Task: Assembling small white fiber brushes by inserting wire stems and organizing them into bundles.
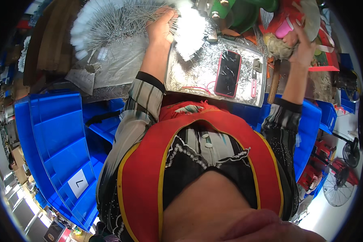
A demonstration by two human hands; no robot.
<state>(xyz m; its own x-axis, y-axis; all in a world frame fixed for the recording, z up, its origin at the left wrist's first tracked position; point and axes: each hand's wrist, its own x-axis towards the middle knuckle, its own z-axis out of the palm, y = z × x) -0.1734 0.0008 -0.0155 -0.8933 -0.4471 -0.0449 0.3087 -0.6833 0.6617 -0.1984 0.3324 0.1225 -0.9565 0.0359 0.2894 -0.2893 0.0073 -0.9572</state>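
My left hand point(160, 28) reaches to the far side of the bench, its fingers curled round thin metal wire stems. The stems belong to a big heap of white-bristled wire brushes point(121, 20) that fans out to its left. Bright white bristles point(189, 36) stand just right of that hand, washed out by the light. My right hand point(302, 50) is at the far right, its fingers bent beside a tan fuzzy bundle point(279, 47) and a red and pink printed bag point(284, 26). What it pinches, if anything, is too unclear to name.
Between my arms lies a shallow metal tray point(259, 97) strewn with wire bits, holding a red-cased phone point(228, 74) and a small red-handled tool point(254, 86). A green machine point(234, 14) stands behind it. A wooden handle point(274, 80) lies right; blue bins point(58, 141) flank me.
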